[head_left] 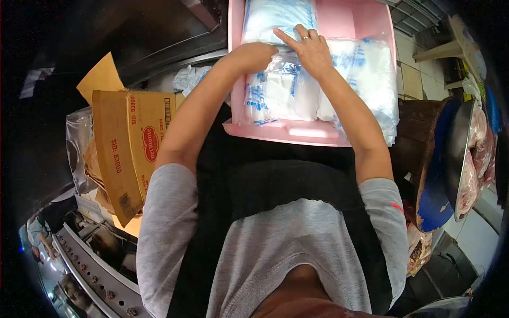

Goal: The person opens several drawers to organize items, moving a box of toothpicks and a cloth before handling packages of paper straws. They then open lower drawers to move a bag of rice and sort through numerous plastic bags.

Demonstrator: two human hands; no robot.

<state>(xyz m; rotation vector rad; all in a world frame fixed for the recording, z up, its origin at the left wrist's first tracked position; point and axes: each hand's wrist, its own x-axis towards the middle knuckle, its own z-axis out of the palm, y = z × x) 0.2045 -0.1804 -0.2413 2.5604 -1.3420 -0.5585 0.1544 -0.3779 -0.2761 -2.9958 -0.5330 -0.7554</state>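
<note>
A pink plastic bin [371, 21] holds several packs of clear plastic bags with blue print. My left hand [259, 56] is closed, its fingers curled at the near edge of the upper pack [278, 16]; the fingertips are partly hidden. With fingers spread, my right hand [314, 52] lies on that same pack's near right corner, a ring on one finger. Below both hands sits another pack [281, 95] in crinkled clear wrap. At the right, a further pack [371, 79] hangs slightly over the bin's side.
To the left stands an open cardboard box [146, 132] with folded material behind it. A stove front with knobs [95, 278] is at lower left. On the right, a metal basin [461, 159] holds raw meat [477, 153] beside a blue-topped round surface [432, 185].
</note>
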